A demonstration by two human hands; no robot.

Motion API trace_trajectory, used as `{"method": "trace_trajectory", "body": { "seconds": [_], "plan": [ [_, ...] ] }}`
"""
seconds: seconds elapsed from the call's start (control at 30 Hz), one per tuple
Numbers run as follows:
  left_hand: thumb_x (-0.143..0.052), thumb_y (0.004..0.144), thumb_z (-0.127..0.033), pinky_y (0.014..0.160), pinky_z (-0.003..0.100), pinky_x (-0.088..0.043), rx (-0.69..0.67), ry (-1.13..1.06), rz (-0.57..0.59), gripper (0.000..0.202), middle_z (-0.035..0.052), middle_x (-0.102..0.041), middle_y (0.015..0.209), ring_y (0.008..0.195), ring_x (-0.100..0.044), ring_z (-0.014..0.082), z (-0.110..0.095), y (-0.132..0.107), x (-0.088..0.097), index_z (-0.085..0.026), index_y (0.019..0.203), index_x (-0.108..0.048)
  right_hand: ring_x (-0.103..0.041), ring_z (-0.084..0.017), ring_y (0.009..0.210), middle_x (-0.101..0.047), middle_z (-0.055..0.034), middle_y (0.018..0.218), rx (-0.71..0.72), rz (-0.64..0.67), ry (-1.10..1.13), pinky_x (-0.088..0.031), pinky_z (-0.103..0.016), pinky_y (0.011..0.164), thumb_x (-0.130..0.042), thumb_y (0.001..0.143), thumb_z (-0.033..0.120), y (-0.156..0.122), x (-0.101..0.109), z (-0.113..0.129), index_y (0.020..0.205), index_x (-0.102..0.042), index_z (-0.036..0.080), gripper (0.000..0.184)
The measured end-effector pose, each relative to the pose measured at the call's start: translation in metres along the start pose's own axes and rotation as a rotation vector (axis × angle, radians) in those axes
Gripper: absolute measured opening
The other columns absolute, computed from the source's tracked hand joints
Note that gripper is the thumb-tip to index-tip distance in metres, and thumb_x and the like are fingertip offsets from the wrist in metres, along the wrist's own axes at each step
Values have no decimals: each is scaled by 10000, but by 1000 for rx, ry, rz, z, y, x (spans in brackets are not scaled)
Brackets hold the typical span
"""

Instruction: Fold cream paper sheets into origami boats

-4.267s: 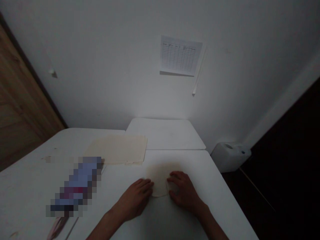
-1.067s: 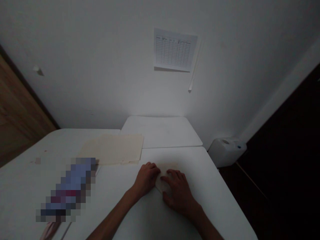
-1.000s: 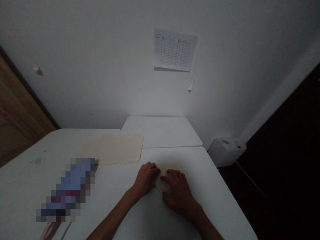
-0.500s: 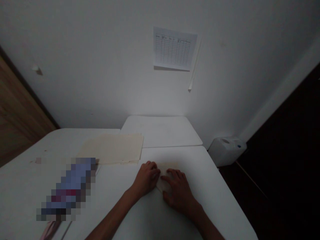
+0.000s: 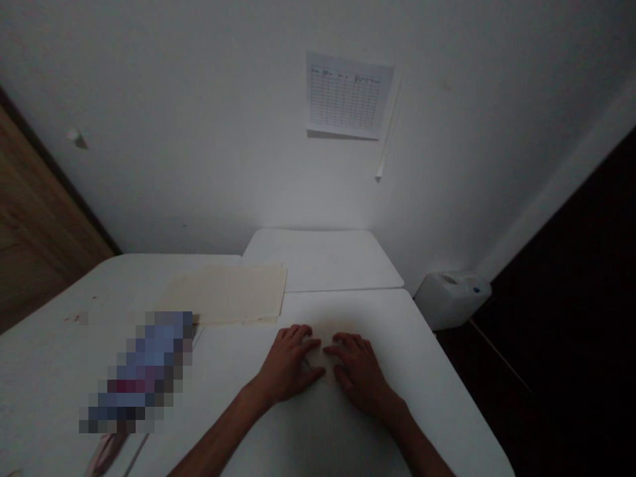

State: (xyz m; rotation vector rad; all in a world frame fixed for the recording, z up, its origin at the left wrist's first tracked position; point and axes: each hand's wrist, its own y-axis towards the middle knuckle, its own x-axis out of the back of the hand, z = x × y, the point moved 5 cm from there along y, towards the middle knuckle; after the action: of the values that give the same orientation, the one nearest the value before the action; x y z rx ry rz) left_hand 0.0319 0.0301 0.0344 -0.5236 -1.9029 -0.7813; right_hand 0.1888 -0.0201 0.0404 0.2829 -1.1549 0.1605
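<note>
A small pale beige sheet (image 5: 334,327) lies on the white table, largely covered by my hands and hard to tell from the tabletop. My left hand (image 5: 291,363) rests on its left side, fingers apart and thumb stretched toward the middle. On the right side my right hand (image 5: 362,375) presses down with curved, spread fingers. The tips of both hands nearly meet over the sheet. Neither hand grips anything that I can see.
Large beige sheets (image 5: 233,291) lie stacked on the white table (image 5: 437,411) to the left. Near them is a blurred-out bluish thing (image 5: 154,358). A white plastic jerrycan (image 5: 450,298) stands beyond the right edge. A printed chart (image 5: 348,96) hangs on the wall.
My left hand has opened from a pinch near the sheet's edge, its thumb and fingers now spread. My right hand has shifted slightly to the right, its thumb moving up.
</note>
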Motion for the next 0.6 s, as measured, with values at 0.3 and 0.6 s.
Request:
{"method": "trace_trajectory", "body": {
  "seconds": [0.3, 0.6],
  "plan": [
    [-738, 695, -480, 982, 458, -315, 2, -8, 26, 576, 101, -529, 1240, 1170, -437, 312, -2, -1, 1, -265, 1206, -580, -400, -232, 1202, -488, -38, 1307, 11, -37, 46, -288, -376, 1008, -562, 783, 194, -1, 0, 1, 1201, -554, 282, 427],
    [-713, 726, -480, 984, 465, -323, -1, 3, -13, 529, 95, -531, 1240, 1164, -443, 309, 1, -3, -4, -255, 1188, -588, -403, -223, 1201, -495, -43, 1300, 25, -43, 46, -287, -365, 1010, -567, 778, 177, -1, 0, 1, 1198, -552, 276, 432]
  ]
}}
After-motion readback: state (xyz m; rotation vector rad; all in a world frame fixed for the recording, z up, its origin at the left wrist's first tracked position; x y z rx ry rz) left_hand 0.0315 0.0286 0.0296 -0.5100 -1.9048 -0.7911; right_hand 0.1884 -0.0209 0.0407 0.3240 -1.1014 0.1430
